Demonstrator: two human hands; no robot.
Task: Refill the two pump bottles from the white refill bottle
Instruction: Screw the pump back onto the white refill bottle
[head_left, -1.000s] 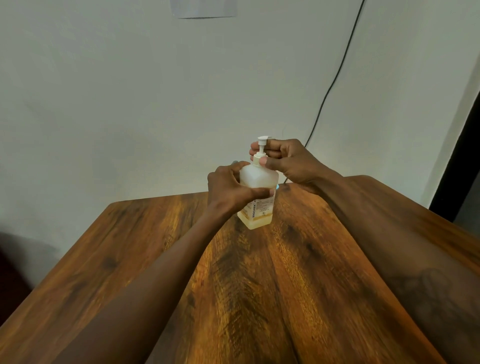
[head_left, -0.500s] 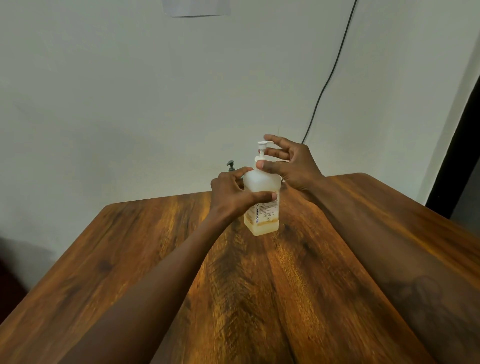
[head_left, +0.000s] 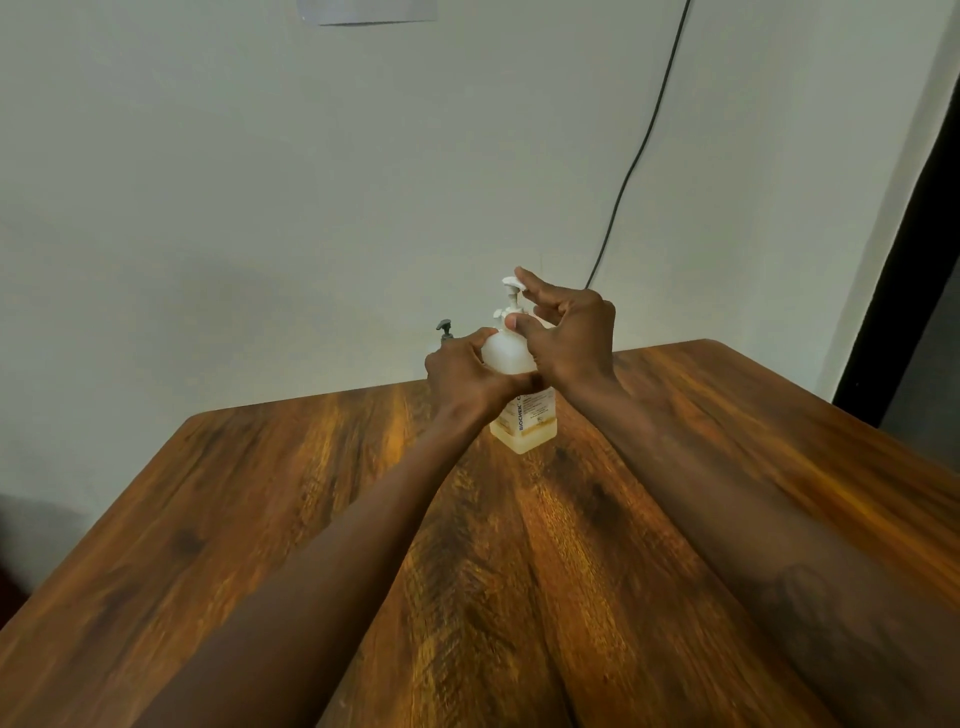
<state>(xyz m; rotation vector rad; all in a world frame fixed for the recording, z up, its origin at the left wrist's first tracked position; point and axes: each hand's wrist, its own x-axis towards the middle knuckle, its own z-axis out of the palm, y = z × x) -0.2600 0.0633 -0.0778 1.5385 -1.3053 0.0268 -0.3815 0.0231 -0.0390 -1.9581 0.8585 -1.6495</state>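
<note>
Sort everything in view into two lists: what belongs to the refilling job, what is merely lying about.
Job: pump bottle, left hand gripping it, right hand pinching its collar, grey pump head behind.
Lying about: black cable, paper on wall, wooden table.

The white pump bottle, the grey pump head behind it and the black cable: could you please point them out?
white pump bottle (head_left: 511, 356): head view, on its cloudy upper body.
grey pump head (head_left: 444, 326): head view, on its nozzle top.
black cable (head_left: 649, 130): head view, midway down the wall.
</note>
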